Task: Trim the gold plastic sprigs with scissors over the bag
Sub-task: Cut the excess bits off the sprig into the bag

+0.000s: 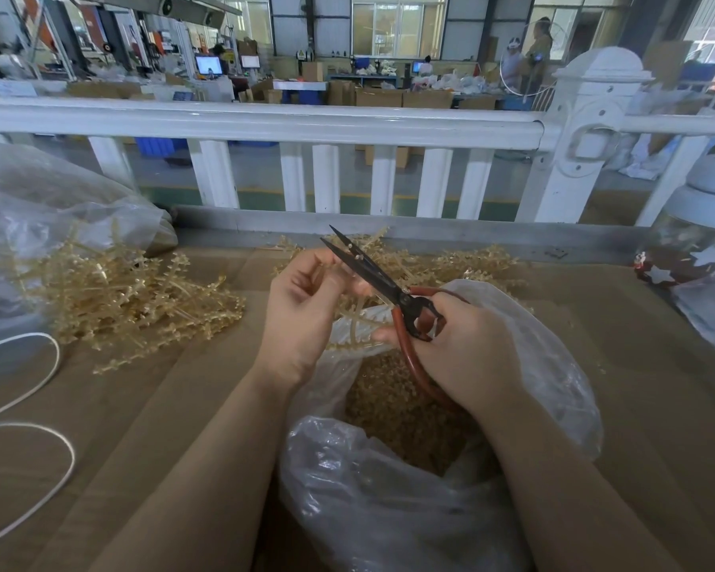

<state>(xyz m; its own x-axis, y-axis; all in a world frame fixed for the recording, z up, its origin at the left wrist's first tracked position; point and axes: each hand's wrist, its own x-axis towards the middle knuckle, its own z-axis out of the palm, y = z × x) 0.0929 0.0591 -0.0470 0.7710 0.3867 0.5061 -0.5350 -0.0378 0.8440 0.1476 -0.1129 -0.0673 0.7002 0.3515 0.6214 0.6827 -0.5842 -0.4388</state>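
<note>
Mid-trim at frame center: left hand (302, 311) pinches a gold sprig (353, 319) over the open bag (554, 365), right hand (463, 348) grips red-handled scissors (389, 284), blades slightly parted, next likely closing them on the sprig so the offcut drops in.

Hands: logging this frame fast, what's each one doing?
Left hand: pinching a gold sprig.
Right hand: gripping the scissors, blades open.
</note>
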